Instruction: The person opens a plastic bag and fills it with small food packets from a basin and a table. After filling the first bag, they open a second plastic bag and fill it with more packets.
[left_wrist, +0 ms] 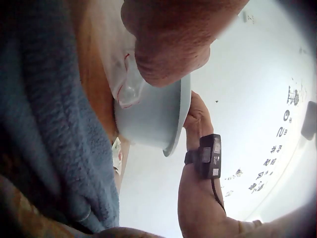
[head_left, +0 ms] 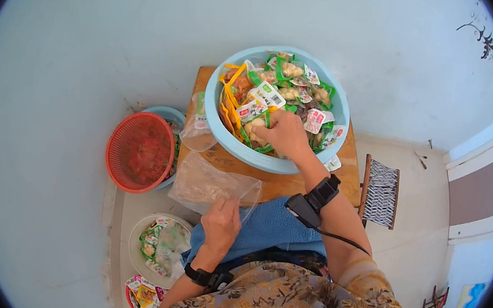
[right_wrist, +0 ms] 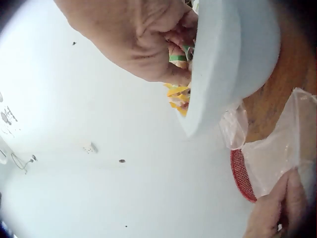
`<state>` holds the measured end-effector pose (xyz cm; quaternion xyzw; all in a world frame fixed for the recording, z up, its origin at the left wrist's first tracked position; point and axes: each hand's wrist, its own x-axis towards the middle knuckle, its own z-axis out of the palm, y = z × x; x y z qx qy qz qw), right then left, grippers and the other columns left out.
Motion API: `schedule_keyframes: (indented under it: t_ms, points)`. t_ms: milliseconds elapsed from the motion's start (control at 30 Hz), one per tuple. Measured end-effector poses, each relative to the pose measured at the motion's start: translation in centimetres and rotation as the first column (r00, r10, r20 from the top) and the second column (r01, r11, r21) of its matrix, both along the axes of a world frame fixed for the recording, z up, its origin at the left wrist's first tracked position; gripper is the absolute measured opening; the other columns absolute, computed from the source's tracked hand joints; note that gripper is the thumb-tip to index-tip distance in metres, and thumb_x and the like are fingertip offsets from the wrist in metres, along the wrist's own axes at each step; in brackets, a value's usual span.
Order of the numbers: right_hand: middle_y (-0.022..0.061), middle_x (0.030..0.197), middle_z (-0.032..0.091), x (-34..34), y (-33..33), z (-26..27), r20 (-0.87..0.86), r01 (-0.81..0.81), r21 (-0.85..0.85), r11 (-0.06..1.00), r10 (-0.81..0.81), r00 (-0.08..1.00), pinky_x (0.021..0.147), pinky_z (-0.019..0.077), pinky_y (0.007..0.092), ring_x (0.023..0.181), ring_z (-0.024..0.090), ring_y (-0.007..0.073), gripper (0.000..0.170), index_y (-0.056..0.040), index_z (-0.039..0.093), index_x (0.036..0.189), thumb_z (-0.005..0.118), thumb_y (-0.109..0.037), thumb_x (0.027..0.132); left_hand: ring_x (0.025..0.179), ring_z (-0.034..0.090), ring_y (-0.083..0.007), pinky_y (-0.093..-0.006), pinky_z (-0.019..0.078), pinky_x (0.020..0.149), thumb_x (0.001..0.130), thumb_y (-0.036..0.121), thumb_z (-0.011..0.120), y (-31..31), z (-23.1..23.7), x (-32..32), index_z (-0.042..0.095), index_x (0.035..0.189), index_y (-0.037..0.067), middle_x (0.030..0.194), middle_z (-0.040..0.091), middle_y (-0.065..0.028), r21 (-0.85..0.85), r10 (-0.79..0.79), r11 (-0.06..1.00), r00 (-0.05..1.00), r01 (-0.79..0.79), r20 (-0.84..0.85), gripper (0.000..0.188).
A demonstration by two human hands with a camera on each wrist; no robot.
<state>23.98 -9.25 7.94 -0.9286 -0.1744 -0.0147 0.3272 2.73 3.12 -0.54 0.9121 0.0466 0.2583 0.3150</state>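
Observation:
A light blue basin [head_left: 211, 113] on a wooden table holds many small packets with green edges and some with yellow edges. The right hand [head_left: 287, 135] reaches over the near rim, its fingers curled round a green-edged packet [head_left: 255, 132]. In the right wrist view, the right hand [right_wrist: 143, 39] is inside the basin [right_wrist: 218, 64], its fingertips partly hidden. The left hand [head_left: 220, 222] pinches the edge of a clear plastic bag [head_left: 204, 182] near the table's front edge. The left wrist view shows the left hand [left_wrist: 173, 44] close up beside the bag [left_wrist: 130, 89].
Left of the table, a red basket [head_left: 138, 153] rests on another blue basin [head_left: 169, 113]. Below are a white tub [head_left: 136, 240] of packets and a red container [head_left: 129, 298] with more packets. A folding stool [head_left: 381, 193] stands right of the wooden table [head_left: 347, 170].

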Motion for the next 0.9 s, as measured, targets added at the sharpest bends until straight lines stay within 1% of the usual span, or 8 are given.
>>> schedule_keyframes:
  t_ms: [133,333,433,567,633,667,733,900]
  points:
    - [0.0222,0.061,0.061,-0.1,-0.8,1.2,-0.084,0.022,0.075,0.997,-0.016,0.996,0.059,0.0512,0.0428,0.060,0.065,0.0348,0.045,0.0044,0.061,0.059,0.077,-0.036,0.070,0.068,0.063,-0.0363,-0.0422,0.0498,0.056,0.087,0.008,0.068,-0.4,0.3,-0.3,0.069,0.092,0.006,0.079,0.061,-0.0136,-0.004,0.005,1.000,1.000,-0.005,-0.027,0.006]
    - [0.0133,0.057,0.061,0.6,-2.6,0.5,-0.137,-0.018,0.402,0.915,0.080,0.987,0.053,0.0488,0.0355,0.053,0.062,0.0199,0.031,0.0050,0.064,0.065,0.073,-0.021,0.078,0.067,0.062,-0.0363,-0.0421,0.0496,0.056,0.088,0.008,0.067,-0.6,0.5,0.0,0.069,0.092,0.006,0.077,0.060,-0.0134,0.006,-0.002,1.000,1.000,0.002,-0.016,0.004]
    - [0.0027,0.059,0.060,0.9,-4.2,1.8,-0.242,0.110,0.644,0.757,0.065,0.968,0.051,0.0472,0.0241,0.059,0.061,0.0106,0.022,0.0016,0.067,0.074,0.068,-0.014,0.089,0.066,0.062,-0.0361,-0.0418,0.0497,0.056,0.088,0.008,0.067,-0.6,0.3,0.0,0.069,0.091,0.005,0.077,0.060,-0.0137,-0.002,-0.016,1.000,1.000,0.016,0.003,0.004]
    - [0.0074,0.067,0.065,2.8,-6.9,2.4,-0.224,0.240,0.839,0.488,-0.093,0.970,0.055,0.0505,0.0297,0.062,0.064,0.0134,0.017,0.0024,0.069,0.083,0.068,-0.014,0.087,0.066,0.062,-0.0359,-0.0415,0.0499,0.056,0.088,0.007,0.068,-0.7,0.3,-0.3,0.068,0.090,0.004,0.077,0.060,-0.0141,-0.009,-0.012,1.000,1.000,0.012,0.009,0.004]
    - [0.0146,0.079,0.070,3.1,-8.3,2.3,0.036,0.361,0.538,0.761,-0.449,0.893,0.064,0.0539,0.0365,0.068,0.068,0.0219,0.018,0.0023,0.070,0.091,0.069,-0.015,0.086,0.066,0.062,-0.0359,-0.0414,0.0499,0.056,0.087,0.007,0.068,-0.7,0.3,-0.3,0.069,0.090,0.004,0.077,0.060,-0.0141,-0.008,-0.005,1.000,1.000,0.005,0.010,0.004]
    - [0.0146,0.079,0.070,3.0,-8.5,1.9,0.036,0.360,0.538,0.762,-0.447,0.894,0.064,0.0539,0.0365,0.068,0.068,0.0219,0.018,0.0023,0.070,0.091,0.069,-0.015,0.086,0.066,0.062,-0.0359,-0.0414,0.0499,0.056,0.087,0.006,0.068,-0.7,0.3,-0.2,0.069,0.090,0.004,0.077,0.060,-0.0140,-0.006,-0.001,1.000,1.000,0.001,0.012,0.004]
    - [0.0206,0.088,0.071,1.6,-8.7,1.6,0.273,0.290,0.272,0.917,-0.363,0.891,0.073,0.0544,0.0427,0.077,0.070,0.0320,0.022,0.0015,0.071,0.093,0.070,-0.019,0.085,0.066,0.062,-0.0358,-0.0414,0.0498,0.056,0.087,0.006,0.069,-0.8,0.4,-0.1,0.069,0.090,0.004,0.077,0.060,-0.0139,-0.009,0.002,1.000,1.000,-0.001,0.017,0.004]
    - [0.0240,0.089,0.070,-1.1,-6.5,0.7,0.105,0.051,-0.099,0.994,-0.041,0.994,0.075,0.0545,0.0451,0.084,0.069,0.0372,0.031,0.0025,0.070,0.093,0.074,-0.027,0.082,0.066,0.062,-0.0358,-0.0416,0.0495,0.056,0.086,0.006,0.069,-1.1,0.3,0.1,0.068,0.088,0.004,0.076,0.059,-0.0135,-0.001,-0.011,1.000,1.000,0.011,0.020,0.003]
